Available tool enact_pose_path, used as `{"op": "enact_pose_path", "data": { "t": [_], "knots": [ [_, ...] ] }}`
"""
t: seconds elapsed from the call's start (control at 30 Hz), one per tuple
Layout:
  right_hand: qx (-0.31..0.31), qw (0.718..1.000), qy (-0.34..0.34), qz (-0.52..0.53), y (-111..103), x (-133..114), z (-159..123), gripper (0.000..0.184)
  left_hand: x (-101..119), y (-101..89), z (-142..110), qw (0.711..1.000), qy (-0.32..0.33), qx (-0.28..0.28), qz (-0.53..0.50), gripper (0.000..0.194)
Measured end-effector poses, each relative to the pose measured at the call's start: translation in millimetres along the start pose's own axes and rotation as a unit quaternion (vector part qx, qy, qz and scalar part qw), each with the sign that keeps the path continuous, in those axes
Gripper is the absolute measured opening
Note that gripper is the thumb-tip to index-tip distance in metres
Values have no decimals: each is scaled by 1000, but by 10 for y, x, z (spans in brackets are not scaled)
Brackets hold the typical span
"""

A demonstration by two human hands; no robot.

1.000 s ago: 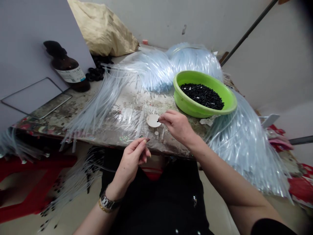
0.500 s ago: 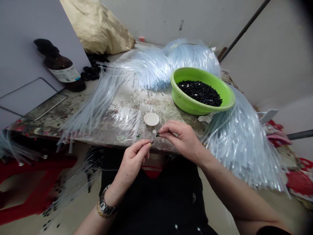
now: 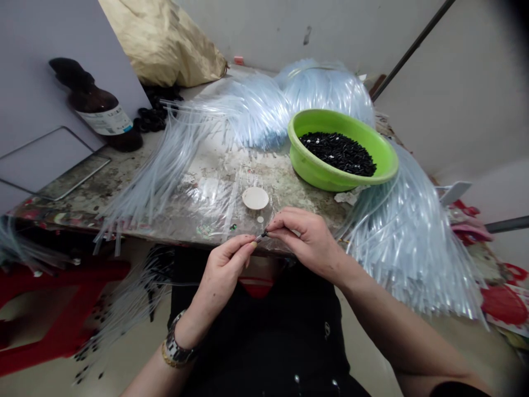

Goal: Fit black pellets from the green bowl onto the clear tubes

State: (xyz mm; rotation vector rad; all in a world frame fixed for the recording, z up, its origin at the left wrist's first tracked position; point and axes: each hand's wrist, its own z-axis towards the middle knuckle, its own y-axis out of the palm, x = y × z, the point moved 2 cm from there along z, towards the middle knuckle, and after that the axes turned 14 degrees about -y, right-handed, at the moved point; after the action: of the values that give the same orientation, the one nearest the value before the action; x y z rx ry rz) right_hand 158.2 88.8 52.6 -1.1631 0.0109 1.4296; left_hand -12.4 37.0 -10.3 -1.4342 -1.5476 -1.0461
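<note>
My left hand (image 3: pixel 226 268) is closed in a pinch on the end of a clear plastic tube (image 3: pixel 259 239). Between the thumb and fingertips of my right hand (image 3: pixel 303 236) is a small black plug (image 3: pixel 264 234), which meets the tube's end; how far it sits inside I cannot tell. Both hands are at the table's front edge. Just beyond them lie a small white dish (image 3: pixel 255 198) and a tiny white disc (image 3: pixel 260 219).
A green basin (image 3: pixel 300 162) of small black pieces stands at the right. Bundles of clear tubes (image 3: pixel 400 242) drape over the right edge, with more tubes (image 3: pixel 159 160) at the left. A brown bottle (image 3: pixel 99 113) and a metal frame (image 3: pixel 85 179) are at far left.
My hands have come together: the black plug, apart from the tube's end before, now touches it. The view has shifted slightly.
</note>
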Motion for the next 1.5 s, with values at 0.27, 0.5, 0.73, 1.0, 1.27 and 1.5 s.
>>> {"op": "enact_pose_path", "data": {
  "t": [0.27,0.5,0.73,1.0,1.27,1.5],
  "knots": [
    [-28,999,5,-25,-4,-27,-19,13,12,12,-21,1000,-9,-1,22,17],
    [-64,996,3,-66,0,-85,-57,14,23,22,-32,999,7,-6,38,16],
    [-64,994,-6,-85,27,-119,-106,15,16,23,-48,999,-9,-15,34,17],
    [-21,995,-3,-96,108,-155,-213,16,59,34,-78,999,2,-17,45,14],
    [-31,982,-28,-185,216,-170,-260,20,95,24,-97,991,61,17,120,13],
    [32,999,38,-22,179,-58,-324,13,72,26,-90,995,6,-23,97,16]
  ]
}}
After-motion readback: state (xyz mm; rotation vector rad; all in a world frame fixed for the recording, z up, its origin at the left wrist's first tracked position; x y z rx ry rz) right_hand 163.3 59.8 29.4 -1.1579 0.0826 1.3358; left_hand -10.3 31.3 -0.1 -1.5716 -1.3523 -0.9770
